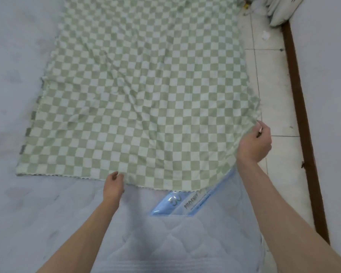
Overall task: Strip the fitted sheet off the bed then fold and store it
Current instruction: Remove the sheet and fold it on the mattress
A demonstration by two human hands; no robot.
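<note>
Your left hand [114, 184] pinches the near edge of the green and white checked sheet [138, 95], fingers closed on the hem, and the sheet lies spread flat on the bare mattress [28, 203], away from this hand and out to its left. Just to the right of this hand and a little nearer to you, a blue plastic label [177, 203] shows on the mattress under the sheet edge. Your right hand [254, 142] grips the sheet's right corner and holds it lifted above the mattress, with the tiled floor [274, 85] and a brown wooden rail [303, 115] just beyond it to the right
</note>
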